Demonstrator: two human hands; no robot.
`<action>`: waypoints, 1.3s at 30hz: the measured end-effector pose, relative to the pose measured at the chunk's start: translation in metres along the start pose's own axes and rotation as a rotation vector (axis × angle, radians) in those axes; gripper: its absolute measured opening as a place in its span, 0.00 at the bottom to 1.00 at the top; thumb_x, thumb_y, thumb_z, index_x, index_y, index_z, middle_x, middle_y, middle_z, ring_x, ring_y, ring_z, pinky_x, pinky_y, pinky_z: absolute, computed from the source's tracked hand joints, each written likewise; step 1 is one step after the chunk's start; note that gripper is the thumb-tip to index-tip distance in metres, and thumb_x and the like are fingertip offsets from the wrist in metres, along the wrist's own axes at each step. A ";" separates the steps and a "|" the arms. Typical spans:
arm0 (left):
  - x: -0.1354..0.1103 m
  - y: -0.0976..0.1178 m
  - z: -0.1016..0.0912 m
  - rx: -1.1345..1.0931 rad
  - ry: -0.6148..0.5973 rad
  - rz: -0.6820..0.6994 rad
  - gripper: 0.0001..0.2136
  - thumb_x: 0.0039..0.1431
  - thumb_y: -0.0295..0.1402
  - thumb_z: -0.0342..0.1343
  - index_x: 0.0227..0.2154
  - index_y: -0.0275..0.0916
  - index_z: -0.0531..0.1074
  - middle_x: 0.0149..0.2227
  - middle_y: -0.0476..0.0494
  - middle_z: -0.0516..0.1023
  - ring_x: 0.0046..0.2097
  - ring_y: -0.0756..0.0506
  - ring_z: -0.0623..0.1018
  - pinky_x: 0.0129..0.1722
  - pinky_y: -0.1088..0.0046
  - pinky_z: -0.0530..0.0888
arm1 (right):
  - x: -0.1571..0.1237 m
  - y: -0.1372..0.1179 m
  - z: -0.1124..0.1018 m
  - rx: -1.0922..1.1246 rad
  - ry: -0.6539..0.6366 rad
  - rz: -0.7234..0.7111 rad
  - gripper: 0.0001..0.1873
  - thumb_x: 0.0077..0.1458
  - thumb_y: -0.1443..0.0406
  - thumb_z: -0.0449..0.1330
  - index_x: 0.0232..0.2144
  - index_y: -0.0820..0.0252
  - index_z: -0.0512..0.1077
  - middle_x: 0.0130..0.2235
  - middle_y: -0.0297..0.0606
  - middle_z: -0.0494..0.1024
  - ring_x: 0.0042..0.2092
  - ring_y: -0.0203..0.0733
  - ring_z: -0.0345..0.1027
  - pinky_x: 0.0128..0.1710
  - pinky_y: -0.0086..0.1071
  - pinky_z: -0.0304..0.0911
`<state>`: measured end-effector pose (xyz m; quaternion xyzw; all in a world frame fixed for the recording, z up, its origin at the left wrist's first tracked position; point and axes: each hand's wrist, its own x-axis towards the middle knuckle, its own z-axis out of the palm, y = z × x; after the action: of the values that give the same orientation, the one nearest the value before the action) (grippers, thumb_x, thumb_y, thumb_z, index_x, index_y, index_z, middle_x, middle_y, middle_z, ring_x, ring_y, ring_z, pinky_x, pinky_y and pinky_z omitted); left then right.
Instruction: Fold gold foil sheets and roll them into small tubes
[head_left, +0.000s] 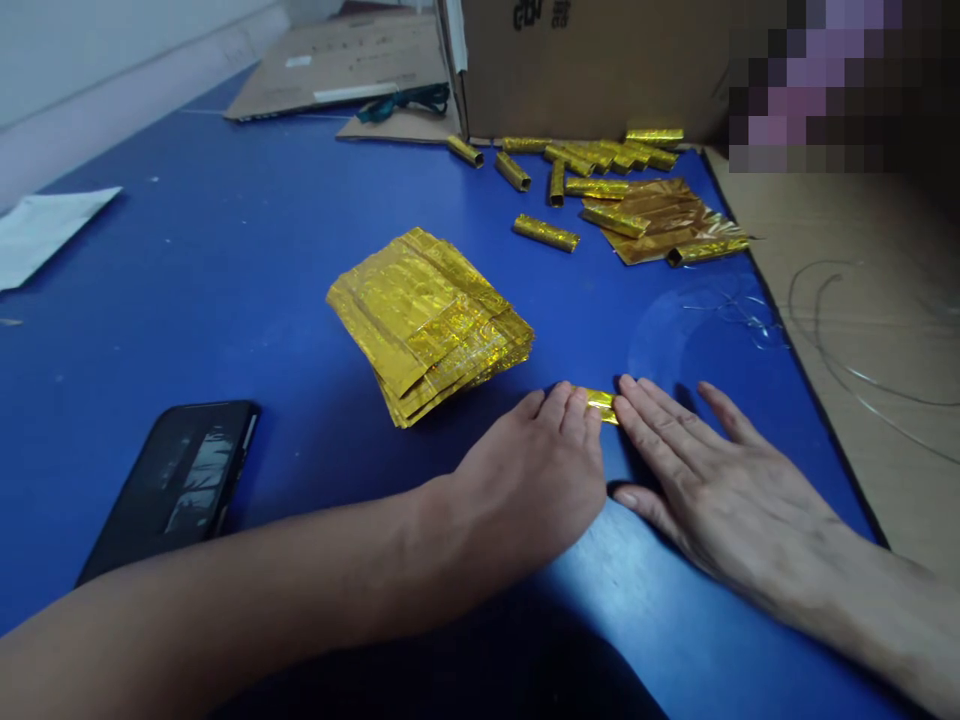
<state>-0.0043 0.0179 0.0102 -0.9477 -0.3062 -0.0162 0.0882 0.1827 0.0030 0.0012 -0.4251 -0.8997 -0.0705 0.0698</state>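
Observation:
My left hand lies palm down on the blue table, its fingers flat over a small piece of shiny gold foil. Most of that foil is hidden under the fingers, so I cannot tell whether it is rolled or folded. From the other side, my right hand touches the foil's right end with its fingertips; its fingers are stretched out and the little finger stands apart. Just beyond my left hand sits a fanned stack of gold foil sheets.
Several gold foil tubes lie near a cardboard box at the back, some on a brownish foil sheet. A black phone rests at left, glasses farther back. Thin clear strands curl at the table's right edge.

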 end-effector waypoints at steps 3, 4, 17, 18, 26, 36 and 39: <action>-0.002 0.002 0.001 0.015 -0.013 -0.001 0.18 0.58 0.29 0.43 0.48 0.23 0.62 0.51 0.29 0.64 0.54 0.38 0.63 0.49 0.63 0.63 | -0.003 -0.005 0.000 -0.011 -0.032 0.012 0.34 0.56 0.51 0.42 0.53 0.76 0.56 0.55 0.59 0.58 0.57 0.55 0.49 0.52 0.56 0.44; -0.002 0.002 0.001 0.015 -0.012 0.000 0.18 0.58 0.29 0.44 0.48 0.23 0.62 0.51 0.29 0.64 0.54 0.38 0.63 0.49 0.63 0.63 | -0.004 -0.006 0.001 -0.014 -0.038 0.016 0.35 0.55 0.50 0.42 0.54 0.75 0.55 0.55 0.59 0.57 0.57 0.54 0.48 0.53 0.55 0.43; -0.002 0.004 -0.003 0.012 -0.038 0.007 0.20 0.57 0.30 0.44 0.49 0.20 0.60 0.51 0.26 0.62 0.54 0.36 0.62 0.50 0.62 0.63 | -0.005 -0.012 -0.001 -0.012 -0.059 -0.040 0.38 0.53 0.48 0.44 0.55 0.75 0.53 0.56 0.58 0.55 0.58 0.54 0.45 0.53 0.53 0.44; -0.002 0.004 -0.003 0.016 -0.039 0.009 0.20 0.57 0.30 0.44 0.49 0.20 0.60 0.51 0.26 0.62 0.54 0.36 0.62 0.50 0.62 0.63 | -0.006 -0.012 -0.001 -0.020 -0.055 -0.040 0.38 0.53 0.49 0.45 0.55 0.75 0.53 0.56 0.58 0.55 0.58 0.54 0.45 0.53 0.53 0.45; 0.002 -0.011 0.001 -0.072 -0.038 -0.057 0.24 0.55 0.40 0.49 0.48 0.24 0.61 0.52 0.26 0.62 0.55 0.37 0.60 0.51 0.63 0.60 | -0.005 -0.011 -0.003 -0.041 -0.061 -0.010 0.38 0.53 0.49 0.45 0.54 0.77 0.53 0.56 0.58 0.56 0.57 0.55 0.48 0.52 0.53 0.47; 0.003 -0.023 0.001 -0.134 -0.086 -0.108 0.34 0.50 0.52 0.48 0.55 0.34 0.53 0.57 0.33 0.55 0.57 0.36 0.55 0.53 0.59 0.53 | -0.006 -0.011 0.000 -0.076 -0.068 -0.009 0.39 0.53 0.48 0.43 0.54 0.77 0.54 0.57 0.56 0.55 0.58 0.56 0.45 0.52 0.54 0.44; 0.001 -0.021 0.002 -0.127 -0.100 -0.123 0.34 0.50 0.53 0.47 0.55 0.35 0.54 0.57 0.34 0.54 0.58 0.34 0.53 0.53 0.57 0.53 | -0.004 -0.012 0.000 -0.078 -0.064 -0.012 0.38 0.54 0.49 0.43 0.54 0.78 0.54 0.56 0.56 0.55 0.58 0.55 0.45 0.53 0.54 0.44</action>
<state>-0.0154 0.0354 0.0119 -0.9304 -0.3664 0.0065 0.0113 0.1762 -0.0078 -0.0007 -0.4239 -0.9007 -0.0921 0.0239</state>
